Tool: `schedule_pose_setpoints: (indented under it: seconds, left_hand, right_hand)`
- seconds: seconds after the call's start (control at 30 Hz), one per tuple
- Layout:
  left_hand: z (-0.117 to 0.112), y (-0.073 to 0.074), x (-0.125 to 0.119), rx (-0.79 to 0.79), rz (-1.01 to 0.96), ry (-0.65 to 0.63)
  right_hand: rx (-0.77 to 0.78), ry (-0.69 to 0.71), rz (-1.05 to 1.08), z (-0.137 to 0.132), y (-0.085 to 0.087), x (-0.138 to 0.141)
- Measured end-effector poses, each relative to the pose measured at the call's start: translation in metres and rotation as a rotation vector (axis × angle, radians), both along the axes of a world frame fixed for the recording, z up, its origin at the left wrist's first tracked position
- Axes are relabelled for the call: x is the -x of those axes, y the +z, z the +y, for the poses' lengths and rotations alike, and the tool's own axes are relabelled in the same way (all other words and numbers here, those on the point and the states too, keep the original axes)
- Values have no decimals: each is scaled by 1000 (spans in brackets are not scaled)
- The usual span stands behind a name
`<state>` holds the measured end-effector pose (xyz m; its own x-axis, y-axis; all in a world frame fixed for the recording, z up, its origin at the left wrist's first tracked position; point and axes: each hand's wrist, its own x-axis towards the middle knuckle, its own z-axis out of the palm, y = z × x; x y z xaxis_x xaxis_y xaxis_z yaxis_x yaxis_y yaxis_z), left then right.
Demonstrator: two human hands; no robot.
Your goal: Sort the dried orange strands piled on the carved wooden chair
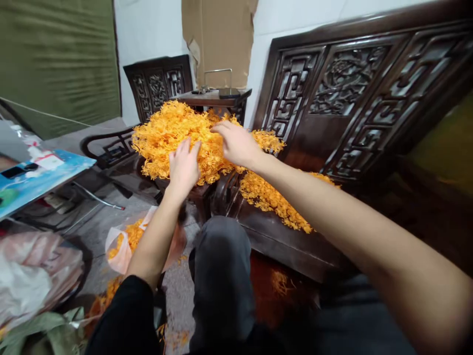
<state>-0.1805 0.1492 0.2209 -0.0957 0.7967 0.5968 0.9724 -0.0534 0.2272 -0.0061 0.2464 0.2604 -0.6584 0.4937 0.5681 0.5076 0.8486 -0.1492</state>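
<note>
Single view, worn on the head. Looking forward and down, from close above a knee, toward a white wall with brown cardboard. Left hand and right hand around mid-frame, at arm's reach, forearms running in from below and lower right. Orange heap central, carved bench back slanting up at right, blue-topped table cut by left edge.

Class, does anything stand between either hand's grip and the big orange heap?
Nothing visible stands in the way: the left hand's grip and the right hand's grip are both at the orange heap, with no other object between.
</note>
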Motion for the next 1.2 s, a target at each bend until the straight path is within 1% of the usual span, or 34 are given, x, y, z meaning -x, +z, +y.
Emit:
schedule_pose_setpoints:
  seconds: [0.03, 0.1, 0.17, 0.2, 0.27, 0.33, 0.4, 0.5, 0.6, 0.7, 0.73, 0.8, 0.93, 0.97, 1.03, 1.13, 1.2]
  left_hand:
    - [15, 1, 8, 55, 39, 17]
    - [36, -1, 23, 140, 79, 40]
    - [49, -3, 36, 166, 74, 31]
    - [53, -4, 42, 159, 54, 20]
    - [60, -5, 52, 129, -21, -9]
    - [67, -3, 61, 91, -117, -14]
    - [73, -1, 65, 57, -212, 6]
    - [79, 0, 64, 14, -298, 42]
    - [78, -5, 62, 7, -266, 19]
    - [72, -13, 64, 42, -162, -30]
    - [70, -15, 65, 50, -132, -44]
    - [68, -19, 68, 60, -93, -64]
    - [72, -20, 64, 87, -79, -60]
    - [74, -20, 62, 91, -107, -54]
    - [77, -20, 58, 123, -236, -44]
    - [76, -18, 54, 198, -409, -14]
    - [71, -13, 52, 236, -426, 14]
  right_hand:
    - [23, 16, -74, 2, 2, 15]
    - [108, 51, -263, 9, -1, 33]
    - [166, 52, -389, 20, -10, 35]
    - [169, 37, -395, 25, -14, 31]
    - [144, -11, -316, 35, -21, 16]
    - [168, -53, -221, 42, -24, -3]
    - [276, -76, -93, 46, -25, -20]
    - [472, -102, 260, 46, -27, -37]
    - [586, -80, 619, 45, -28, -42]
    - [687, -77, 833, 45, -26, -49]
    - [701, -93, 873, 46, -25, -54]
    - [670, -128, 907, 49, -24, -67]
    - [506, -131, 892, 54, -30, -89]
    - [475, -121, 900, 54, -32, -91]
    - [456, -104, 939, 56, -33, -92]
    - [522, -90, 1034, 58, -28, -89]
    - [573, -60, 1050, 61, -22, -91]
